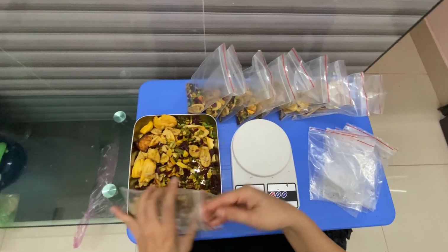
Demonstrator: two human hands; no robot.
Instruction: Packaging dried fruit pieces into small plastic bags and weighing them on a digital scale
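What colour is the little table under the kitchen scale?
Blue. The small table shows best in the head view, under the white kitchen scale.

Snack-packing layout on the small table (370, 214)

Tray (173, 155) at the left edge, scale (262, 153) in the middle, empty bags (345, 166) at the right edge, filled bags (283, 83) along the back edge.
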